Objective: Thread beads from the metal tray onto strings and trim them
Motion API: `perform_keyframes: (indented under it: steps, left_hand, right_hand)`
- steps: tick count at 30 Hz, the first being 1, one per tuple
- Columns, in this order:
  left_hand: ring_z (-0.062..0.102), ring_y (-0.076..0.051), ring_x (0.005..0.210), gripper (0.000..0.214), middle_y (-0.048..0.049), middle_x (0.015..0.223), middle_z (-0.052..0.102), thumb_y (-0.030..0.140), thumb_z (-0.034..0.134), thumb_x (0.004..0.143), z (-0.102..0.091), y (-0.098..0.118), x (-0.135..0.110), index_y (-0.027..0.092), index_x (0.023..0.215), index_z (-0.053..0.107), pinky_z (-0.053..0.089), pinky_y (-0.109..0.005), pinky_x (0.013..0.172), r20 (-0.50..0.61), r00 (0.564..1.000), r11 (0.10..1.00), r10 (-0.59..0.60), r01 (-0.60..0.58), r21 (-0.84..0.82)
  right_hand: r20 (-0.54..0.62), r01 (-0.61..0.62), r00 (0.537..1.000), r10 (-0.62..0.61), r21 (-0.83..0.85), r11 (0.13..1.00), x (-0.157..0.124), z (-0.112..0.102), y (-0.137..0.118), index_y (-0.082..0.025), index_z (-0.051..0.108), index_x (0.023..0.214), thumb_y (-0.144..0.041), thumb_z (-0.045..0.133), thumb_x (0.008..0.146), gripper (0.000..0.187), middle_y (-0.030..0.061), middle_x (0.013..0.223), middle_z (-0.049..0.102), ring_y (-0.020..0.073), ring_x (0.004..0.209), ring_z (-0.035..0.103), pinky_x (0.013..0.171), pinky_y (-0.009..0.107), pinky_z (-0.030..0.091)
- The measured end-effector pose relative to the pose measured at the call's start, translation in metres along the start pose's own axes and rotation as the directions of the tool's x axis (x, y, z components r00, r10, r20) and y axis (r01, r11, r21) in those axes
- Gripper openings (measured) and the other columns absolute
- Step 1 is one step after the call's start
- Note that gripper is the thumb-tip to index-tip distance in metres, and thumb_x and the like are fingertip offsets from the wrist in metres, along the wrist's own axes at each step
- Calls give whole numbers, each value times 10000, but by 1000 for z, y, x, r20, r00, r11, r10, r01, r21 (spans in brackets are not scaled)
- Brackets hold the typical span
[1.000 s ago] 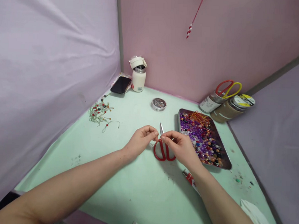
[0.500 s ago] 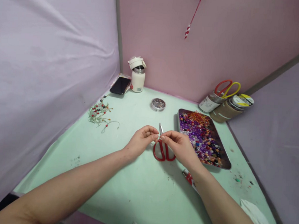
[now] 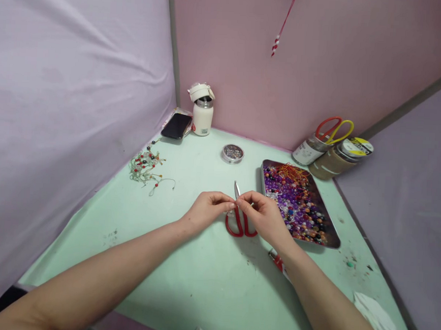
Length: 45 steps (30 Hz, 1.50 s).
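Observation:
My left hand and my right hand meet fingertip to fingertip over the pale green table, both pinched on something too small to make out. Red-handled scissors lie on the table just under and between the hands, blades pointing away from me. A metal tray of mixed purple, red and clear beads with orange cord sits right of my right hand.
A pile of beaded green cords lies at the left. At the back stand a white flask, a black phone and a small round tin. Jars with scissors lean at the back right. A lighter and white tissue lie near right.
My fingertips have closed tighter together and lowered slightly toward the scissors. Everything on the table stays where it was.

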<state>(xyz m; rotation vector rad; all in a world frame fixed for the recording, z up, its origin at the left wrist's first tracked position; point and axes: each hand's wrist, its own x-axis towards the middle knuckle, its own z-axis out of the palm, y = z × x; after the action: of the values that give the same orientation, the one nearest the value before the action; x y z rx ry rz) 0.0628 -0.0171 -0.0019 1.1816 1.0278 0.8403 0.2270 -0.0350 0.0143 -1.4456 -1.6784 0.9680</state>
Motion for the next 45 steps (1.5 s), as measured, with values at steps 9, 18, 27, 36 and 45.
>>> perform_keyframes:
  steps: [9, 18, 27, 36, 45]
  left_hand:
    - [553, -152, 716, 215, -63, 772, 667, 337, 715, 648, -1, -7, 1, 150, 754, 713, 426, -303, 720, 48, 997, 981, -65, 73, -182]
    - [474, -105, 668, 248, -40, 730, 629, 353, 739, 644, -1, -12, 3, 142, 769, 707, 374, -253, 683, -19, 998, 938, -56, 46, -344]
    - [484, -112, 693, 212, -52, 771, 643, 321, 734, 657, 2, -14, 3, 141, 766, 706, 361, -243, 675, 1, 998, 913, -64, 59, -404]
    - [499, -103, 700, 207, -52, 763, 631, 295, 726, 676, 3, -16, 3, 118, 780, 693, 363, -244, 684, 45, 995, 879, -90, 100, -466]
    - [522, -108, 722, 210, -49, 777, 639, 291, 760, 631, 3, -16, 2, 132, 752, 695, 387, -251, 712, 55, 986, 829, -155, 160, -536]
  right_hand:
    - [-45, -14, 999, 18, 100, 995, 3, 1, 6, -184, 649, 829, -390, 574, 792, 222, 21, 772, 659, 137, 660, 557, 635, 255, 434]
    - [-13, -108, 994, 112, 168, 980, 2, 10, 4, -170, 632, 752, -414, 629, 737, 245, 15, 709, 629, 120, 617, 532, 588, 238, 415]
    - [2, -195, 978, 206, 335, 922, -2, 22, 5, -166, 614, 749, -462, 647, 711, 301, 2, 619, 573, 88, 500, 448, 437, 207, 317]
    - [-27, -175, 979, 204, 414, 893, -1, 28, 13, -160, 616, 823, -434, 671, 698, 306, -9, 631, 571, 81, 511, 447, 445, 203, 327]
    - [-25, -163, 983, 182, 343, 925, -2, 27, 8, -163, 609, 720, -469, 638, 717, 307, -20, 554, 521, 93, 502, 421, 448, 216, 329]
